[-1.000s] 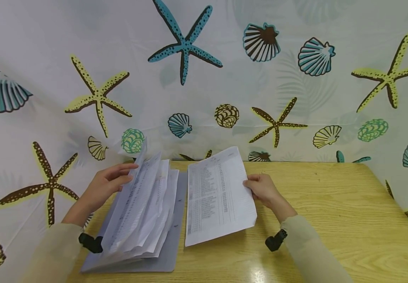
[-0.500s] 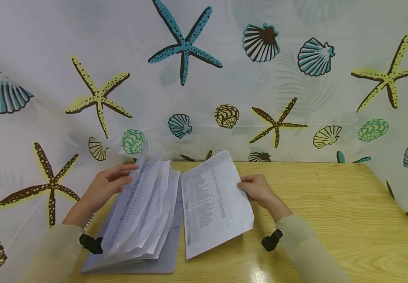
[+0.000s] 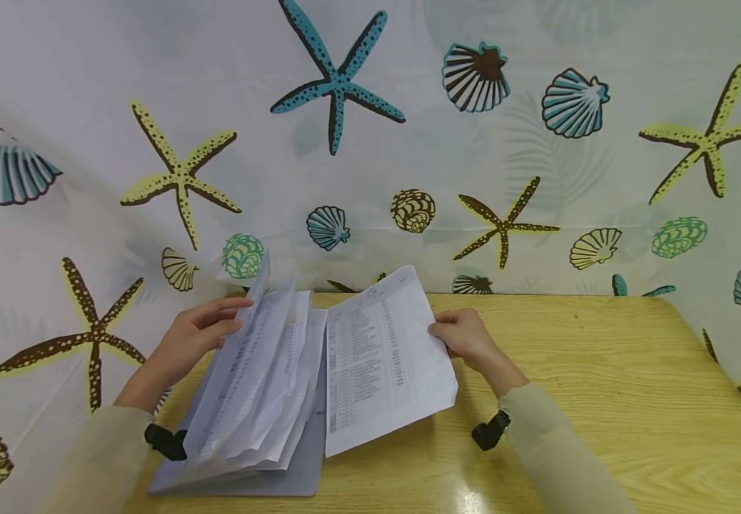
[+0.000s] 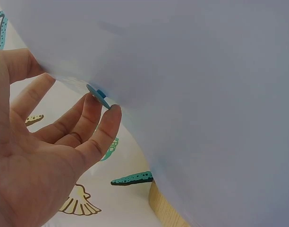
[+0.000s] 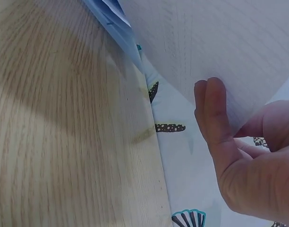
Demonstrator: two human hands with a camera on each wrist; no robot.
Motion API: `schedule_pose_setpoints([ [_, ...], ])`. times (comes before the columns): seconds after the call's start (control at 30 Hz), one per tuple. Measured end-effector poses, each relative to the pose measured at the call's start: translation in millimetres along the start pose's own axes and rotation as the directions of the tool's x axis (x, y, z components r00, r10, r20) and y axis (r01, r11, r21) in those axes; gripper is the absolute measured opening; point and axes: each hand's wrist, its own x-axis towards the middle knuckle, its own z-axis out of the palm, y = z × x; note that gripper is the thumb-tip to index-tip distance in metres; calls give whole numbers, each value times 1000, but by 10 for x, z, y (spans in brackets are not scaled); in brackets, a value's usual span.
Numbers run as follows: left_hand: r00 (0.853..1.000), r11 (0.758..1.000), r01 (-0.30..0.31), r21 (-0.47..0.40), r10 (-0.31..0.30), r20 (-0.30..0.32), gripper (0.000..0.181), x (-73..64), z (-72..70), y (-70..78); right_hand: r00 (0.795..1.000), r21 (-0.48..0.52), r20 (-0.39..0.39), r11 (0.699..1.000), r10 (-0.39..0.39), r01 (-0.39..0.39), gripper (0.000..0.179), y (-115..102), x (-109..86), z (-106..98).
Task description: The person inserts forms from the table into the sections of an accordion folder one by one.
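Note:
A pale blue plastic document folder (image 3: 303, 480) lies spread on the table's left part, its inner leaves standing fanned with several printed papers (image 3: 274, 371) among them. At the folder's far left, my left hand (image 3: 193, 332) holds the raised cover by its edge. The left wrist view shows that cover (image 4: 196, 104) up close, with a round blue button (image 4: 98, 97) at the fingertips. My right hand (image 3: 467, 339) pinches the right edge of a printed sheet (image 3: 383, 364), thumb on the printed face. Tilted above the table, the sheet has its left edge beside the folder's right side.
The wooden table (image 3: 602, 385) extends to the right of both hands. Behind it hangs a white cloth (image 3: 370, 171) printed with starfish and shells, which also runs down the left side. Each wrist carries a small black camera (image 3: 491, 430).
My right hand has drawn the sheet leftward, so its left edge now meets the folder's right side. My left hand and the raised cover have stayed about where they were.

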Motion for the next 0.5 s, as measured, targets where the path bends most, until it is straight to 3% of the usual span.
schedule_pose_setpoints([
  [0.5,1000,1000,-4,3,4,-5,47,2,11,-1,1000,-23,-2,1000,-11,11,40,-69,-27,66],
])
